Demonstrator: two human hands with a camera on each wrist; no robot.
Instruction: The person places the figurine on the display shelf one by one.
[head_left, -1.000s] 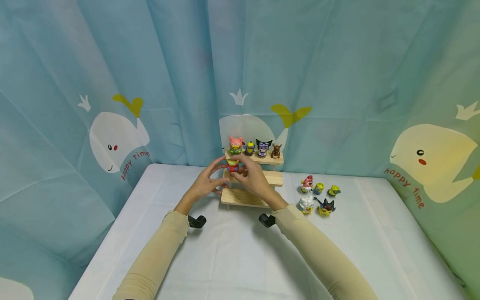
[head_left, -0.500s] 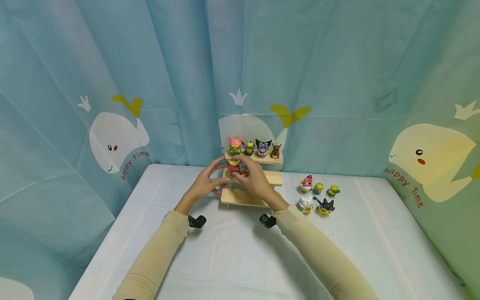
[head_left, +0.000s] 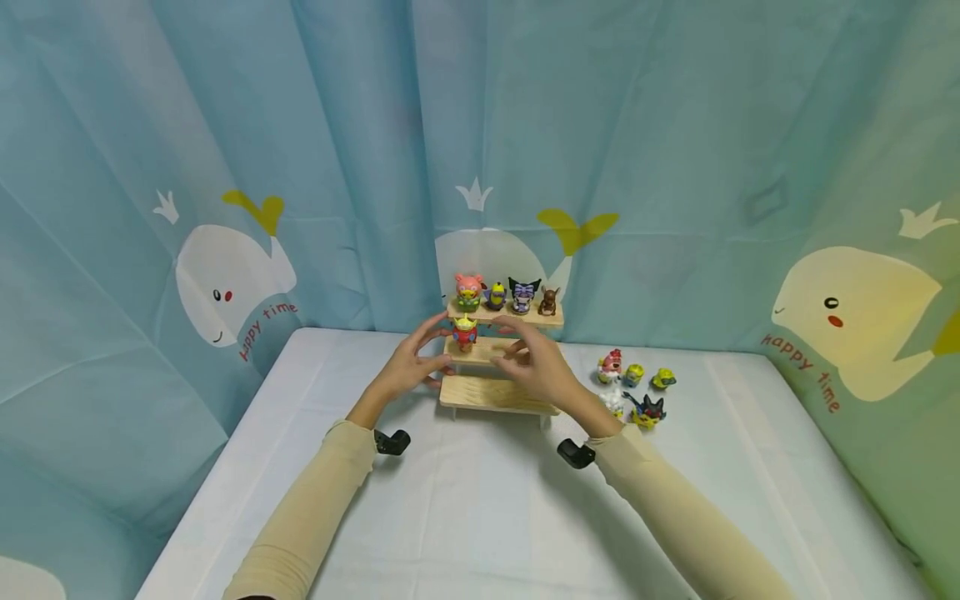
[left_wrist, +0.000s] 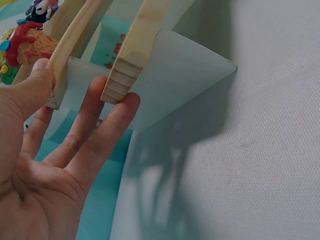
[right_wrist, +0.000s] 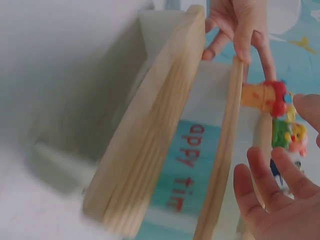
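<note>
In the head view, a three-tier wooden display stand [head_left: 495, 393] stands on the table. My left hand [head_left: 407, 368] holds its left end; in the left wrist view the thumb [left_wrist: 41, 75] lies on the middle board and other fingertips touch the lower board's end. On the middle board's left end stands a figurine [head_left: 464, 334] with a red body, yellow-green head and waffle-cone base. My right hand [head_left: 538, 362] is just right of it, fingers spread and loosely bent, holding nothing. Along the top board are a pink figurine [head_left: 469, 292], a yellow-and-purple one [head_left: 496, 296], a black-and-purple one [head_left: 523, 295] and a brown one [head_left: 550, 301].
Right of the stand, several figurines sit on the white-covered table [head_left: 480, 517], among them a red-and-white one [head_left: 611, 365] and a black-eared one [head_left: 647, 412]. The right forearm partly hides a white one [head_left: 612, 402]. A blue whale-print curtain [head_left: 360, 167] hangs behind.
My right hand has let go of the red cone figurine and moved right, uncovering it on the middle board. The left hand stays at the stand's left end.
</note>
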